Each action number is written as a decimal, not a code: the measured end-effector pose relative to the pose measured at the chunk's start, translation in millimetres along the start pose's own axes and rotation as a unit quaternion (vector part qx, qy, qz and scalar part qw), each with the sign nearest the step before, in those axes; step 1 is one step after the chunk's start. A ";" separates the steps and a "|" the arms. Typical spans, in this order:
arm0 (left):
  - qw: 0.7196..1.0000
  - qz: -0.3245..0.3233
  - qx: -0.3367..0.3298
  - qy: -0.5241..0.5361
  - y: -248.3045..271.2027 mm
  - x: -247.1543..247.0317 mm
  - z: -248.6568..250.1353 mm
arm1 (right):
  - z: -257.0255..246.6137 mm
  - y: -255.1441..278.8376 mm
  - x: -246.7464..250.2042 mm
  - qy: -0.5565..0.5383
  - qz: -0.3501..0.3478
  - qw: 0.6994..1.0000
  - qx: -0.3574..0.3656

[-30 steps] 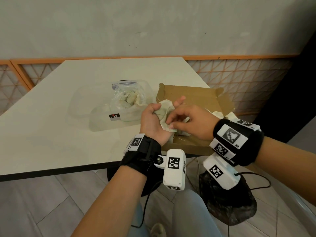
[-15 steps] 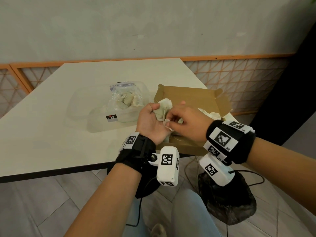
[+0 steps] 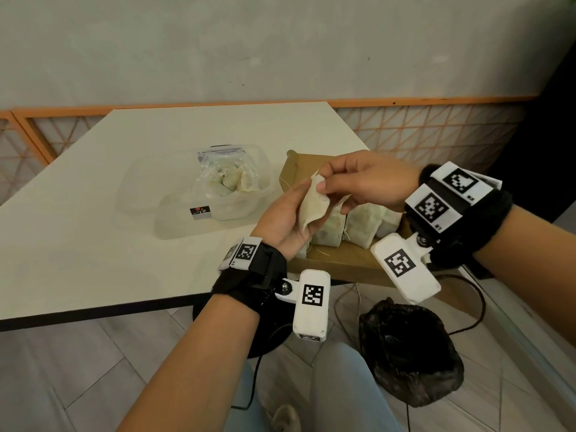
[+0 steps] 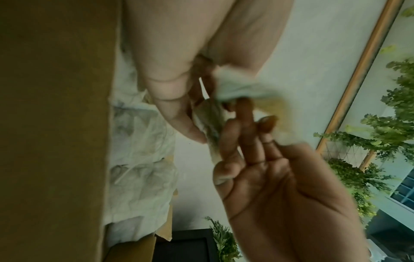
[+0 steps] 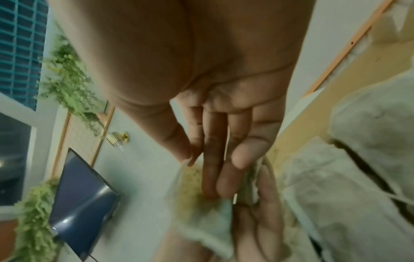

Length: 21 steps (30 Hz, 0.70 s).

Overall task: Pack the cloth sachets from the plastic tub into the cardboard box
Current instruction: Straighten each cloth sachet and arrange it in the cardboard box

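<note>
A pale cloth sachet [image 3: 313, 207] lies upright in my left hand [image 3: 290, 219], held between thumb and curled fingers just over the near-left corner of the cardboard box [image 3: 339, 265]. My right hand [image 3: 330, 185] pinches the sachet's top corner from the right. In the left wrist view the sachet [image 4: 210, 124] sits between my left thumb and the right hand's fingers [image 4: 237, 134]. The right wrist view shows my right fingers [image 5: 212, 168] lying on the sachet [image 5: 201, 218]. Several sachets [image 3: 358, 226] stand in a row inside the box. The clear plastic tub [image 3: 174, 219] holds a bag of more sachets [image 3: 230, 182].
The tub and box sit on a white table [image 3: 93, 244], the box at its near right corner, overhanging the dark front edge. A black bag [image 3: 411, 353] and cables lie on the floor below. An orange lattice rail [image 3: 436, 132] runs behind.
My left hand has gone from a fist round bunched cloth to a looser hold with the sachet spread out. My right hand's pinch has moved up to the sachet's top corner.
</note>
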<state>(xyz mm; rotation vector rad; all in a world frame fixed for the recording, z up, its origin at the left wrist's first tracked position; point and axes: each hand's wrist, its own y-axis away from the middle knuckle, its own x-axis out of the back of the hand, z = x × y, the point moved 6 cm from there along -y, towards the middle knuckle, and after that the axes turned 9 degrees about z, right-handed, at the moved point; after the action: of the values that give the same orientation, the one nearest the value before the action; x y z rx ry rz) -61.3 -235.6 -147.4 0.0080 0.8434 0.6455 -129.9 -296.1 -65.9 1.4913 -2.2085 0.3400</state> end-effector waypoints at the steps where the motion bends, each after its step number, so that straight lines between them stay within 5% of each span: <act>1: 1.000 0.007 0.003 0.005 -0.8 0.3 -0.4 | 2.8 -3.9 2.3 0.033 0.019 0.999 -0.003; 14: 0.999 0.013 0.017 0.038 0.3 0.3 -1.1 | 0.7 -22.0 30.6 0.201 0.108 0.974 0.000; 21: 0.999 0.010 0.017 0.045 -3.3 1.6 0.3 | -10.2 -23.3 18.8 0.053 0.060 0.997 0.006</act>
<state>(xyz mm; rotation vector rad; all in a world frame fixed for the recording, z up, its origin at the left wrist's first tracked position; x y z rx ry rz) -58.5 -237.4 -149.2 0.0189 0.9413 0.6542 -111.9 -315.8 -48.8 1.3186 -2.2194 0.4602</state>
